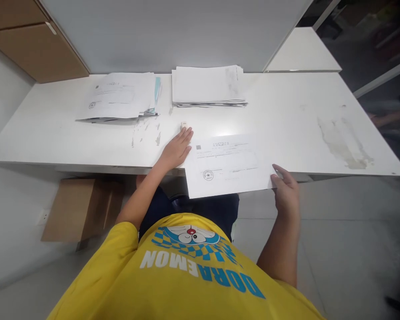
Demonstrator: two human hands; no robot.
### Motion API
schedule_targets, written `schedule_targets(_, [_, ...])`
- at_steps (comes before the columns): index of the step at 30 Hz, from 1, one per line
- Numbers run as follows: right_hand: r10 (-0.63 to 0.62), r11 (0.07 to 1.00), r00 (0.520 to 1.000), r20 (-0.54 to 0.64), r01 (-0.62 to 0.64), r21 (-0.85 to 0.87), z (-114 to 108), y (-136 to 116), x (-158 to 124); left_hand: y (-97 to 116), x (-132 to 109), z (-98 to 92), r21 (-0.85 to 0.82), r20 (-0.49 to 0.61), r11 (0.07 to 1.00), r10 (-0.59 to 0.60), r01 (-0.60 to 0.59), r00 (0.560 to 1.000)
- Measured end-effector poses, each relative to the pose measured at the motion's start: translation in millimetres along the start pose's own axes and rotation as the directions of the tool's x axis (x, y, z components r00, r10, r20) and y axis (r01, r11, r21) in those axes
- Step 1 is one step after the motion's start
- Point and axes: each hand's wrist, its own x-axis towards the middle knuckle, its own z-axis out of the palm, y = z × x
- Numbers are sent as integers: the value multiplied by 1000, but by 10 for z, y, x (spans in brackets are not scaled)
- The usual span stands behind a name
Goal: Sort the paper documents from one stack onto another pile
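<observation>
A printed sheet of paper (231,160) with a round stamp mark lies partly on the white table (286,120), its lower part jutting past the front edge. My right hand (286,189) pinches the sheet's right edge between thumb and fingers. To the left of the sheet, my left hand (177,149) rests on the tabletop with its fingers stretched out. Its fingertips reach a small cream-coloured block (183,124), partly covered by them; I cannot make out what kind of thing it is.
Two paper stacks, a left one (120,95) and a middle one (206,86), lie along the table's back by a grey panel (176,35). Cardboard boxes stand at the back left (36,49) and below the table (70,209). A brownish stain (345,142) marks the right side.
</observation>
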Motion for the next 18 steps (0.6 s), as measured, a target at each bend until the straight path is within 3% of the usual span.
schedule_targets(4, [-4, 1000, 1000, 3, 4, 13, 29, -5, -22, -18, -22, 39, -21, 43, 1000, 22, -22, 999])
schedule_targets(10, [-30, 1000, 999, -37, 29, -6, 93, 27, 27, 75, -54, 76, 72, 68, 997, -39, 35, 997])
schedule_targets(13, [-126, 972, 986, -113, 100, -213, 159, -8, 19, 111, -90, 85, 110, 12, 993, -39, 37, 999])
schedule_targets(18, [-313, 801, 944, -103, 205, -563, 226, -268, 34, 129, -165, 66, 183, -73, 981, -50, 63, 996])
